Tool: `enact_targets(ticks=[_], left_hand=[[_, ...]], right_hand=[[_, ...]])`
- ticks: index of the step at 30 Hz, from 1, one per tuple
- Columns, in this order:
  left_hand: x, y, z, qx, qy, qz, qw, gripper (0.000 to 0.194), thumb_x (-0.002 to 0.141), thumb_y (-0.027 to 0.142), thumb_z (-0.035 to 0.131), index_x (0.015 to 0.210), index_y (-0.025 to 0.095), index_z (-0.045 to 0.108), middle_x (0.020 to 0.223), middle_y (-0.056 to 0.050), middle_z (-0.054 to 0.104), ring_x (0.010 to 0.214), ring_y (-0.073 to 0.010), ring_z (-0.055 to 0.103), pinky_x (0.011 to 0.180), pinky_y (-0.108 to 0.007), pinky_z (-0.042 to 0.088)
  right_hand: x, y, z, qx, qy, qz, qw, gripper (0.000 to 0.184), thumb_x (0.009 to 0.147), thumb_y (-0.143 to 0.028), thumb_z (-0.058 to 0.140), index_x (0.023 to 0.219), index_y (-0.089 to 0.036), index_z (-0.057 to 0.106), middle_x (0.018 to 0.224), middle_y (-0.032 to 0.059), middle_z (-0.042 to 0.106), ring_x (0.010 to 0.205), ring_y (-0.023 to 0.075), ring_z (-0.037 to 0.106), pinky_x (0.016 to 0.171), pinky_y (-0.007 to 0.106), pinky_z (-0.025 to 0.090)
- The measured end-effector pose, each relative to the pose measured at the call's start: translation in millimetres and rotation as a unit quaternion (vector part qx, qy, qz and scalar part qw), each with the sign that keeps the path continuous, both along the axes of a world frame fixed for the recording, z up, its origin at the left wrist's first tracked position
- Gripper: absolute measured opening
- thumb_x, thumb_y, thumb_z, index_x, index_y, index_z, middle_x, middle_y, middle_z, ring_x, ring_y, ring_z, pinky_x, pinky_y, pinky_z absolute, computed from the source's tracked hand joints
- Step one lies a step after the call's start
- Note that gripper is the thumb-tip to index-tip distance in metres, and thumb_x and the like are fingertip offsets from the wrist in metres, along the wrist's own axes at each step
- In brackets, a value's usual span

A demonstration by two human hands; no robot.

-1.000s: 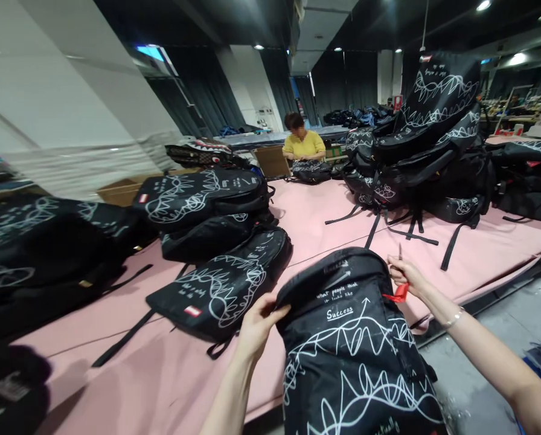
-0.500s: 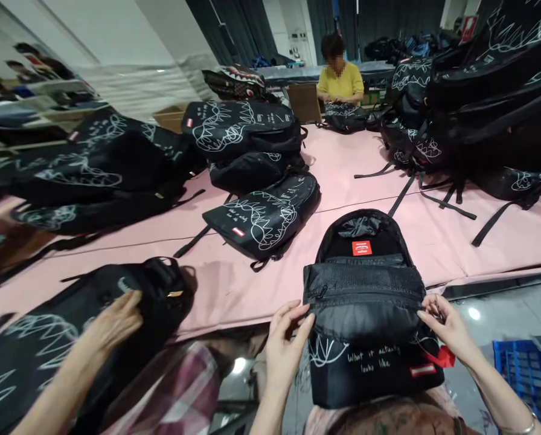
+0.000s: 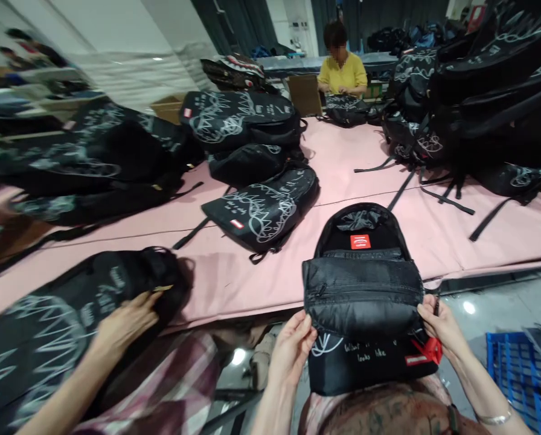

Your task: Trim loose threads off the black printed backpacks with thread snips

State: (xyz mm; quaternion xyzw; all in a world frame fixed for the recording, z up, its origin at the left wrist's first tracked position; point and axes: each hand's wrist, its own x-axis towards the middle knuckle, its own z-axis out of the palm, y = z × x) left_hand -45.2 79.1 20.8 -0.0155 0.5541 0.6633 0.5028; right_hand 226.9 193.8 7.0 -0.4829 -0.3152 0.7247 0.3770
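In front of me a black backpack [image 3: 365, 314] lies unzipped, half on the table edge and half over my lap. Its front panel is folded down toward me, showing a zipped inner pocket and a red label [image 3: 360, 241] inside. My left hand [image 3: 294, 338] pinches the panel's left edge between thumb and fingers. At the opposite edge, my right hand [image 3: 438, 323] grips the panel the same way, and a red tag [image 3: 430, 350] hangs just below it. White lettering and scribbles mark the backpack's lower front.
Beside me on the left, a co-worker's hand [image 3: 132, 317] touches another black backpack [image 3: 71, 320]. More backpacks [image 3: 270, 211] are piled on the pink table [image 3: 247, 284] and at right. A person in yellow [image 3: 343, 75] works at the far end. A blue crate [image 3: 519, 374] stands lower right.
My left hand has closed on the panel's left edge and sits slightly lower. The flap is spread flatter, covering some lettering. The co-worker's hand has moved toward the other backpack's top.
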Motion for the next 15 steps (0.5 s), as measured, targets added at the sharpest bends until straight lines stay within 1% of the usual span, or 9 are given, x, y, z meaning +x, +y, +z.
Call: enact_targets(ticks=[2, 4, 8, 11, 15], left_hand=[[1, 0, 1.1, -0.008, 0.001, 0.003, 1.0, 0.023, 0.058, 0.001, 0.067, 0.077, 0.012, 0.065, 0.07, 0.0, 0.062, 0.05, -0.0045, 0.054, 0.049, -0.013, 0.05], [2, 2, 1.0, -0.025, 0.006, 0.009, 1.0, 0.023, 0.059, -0.001, 0.064, 0.078, 0.012, 0.065, 0.07, 0.0, 0.061, 0.05, -0.005, 0.054, 0.049, -0.013, 0.05], [0, 7, -0.7, -0.06, 0.011, 0.004, 0.998, 0.021, 0.06, -0.002, 0.06, 0.076, 0.012, 0.065, 0.068, 0.001, 0.061, 0.05, -0.0062, 0.053, 0.047, -0.013, 0.051], [1, 10, 0.6, -0.071, 0.018, -0.006, 0.997, 0.02, 0.059, 0.0, 0.061, 0.075, 0.013, 0.064, 0.068, 0.002, 0.061, 0.049, -0.0066, 0.053, 0.047, -0.014, 0.051], [5, 12, 2.4, -0.094, 0.024, 0.002, 0.995, 0.017, 0.059, 0.002, 0.062, 0.071, 0.014, 0.063, 0.065, 0.003, 0.06, 0.048, -0.0063, 0.052, 0.047, -0.013, 0.05]], right_hand=[[-1, 1, 4.4, -0.001, 0.012, 0.012, 1.0, 0.05, 0.051, -0.042, 0.078, 0.065, -0.021, 0.035, 0.046, -0.0138, 0.022, 0.034, 0.0004, 0.014, 0.034, 0.016, 0.007], [-1, 4, 5.4, 0.001, 0.015, 0.02, 1.0, 0.048, 0.052, -0.044, 0.077, 0.066, -0.021, 0.037, 0.043, -0.0146, 0.022, 0.032, 0.0003, 0.014, 0.032, 0.016, 0.006], [4, 9, -1.3, 0.007, 0.015, -0.011, 1.0, 0.045, 0.052, -0.043, 0.076, 0.069, -0.019, 0.041, 0.041, -0.015, 0.027, 0.03, 0.0001, 0.015, 0.031, 0.016, 0.008], [6, 9, -6.0, 0.017, 0.04, -0.007, 0.999, 0.04, 0.057, -0.041, 0.074, 0.071, -0.019, 0.043, 0.042, -0.0147, 0.03, 0.031, -0.0001, 0.016, 0.032, 0.016, 0.009], [8, 8, -7.5, 0.032, 0.061, 0.013, 0.998, 0.037, 0.061, -0.041, 0.072, 0.068, -0.018, 0.045, 0.039, -0.0144, 0.031, 0.03, 0.0004, 0.017, 0.031, 0.017, 0.01]])
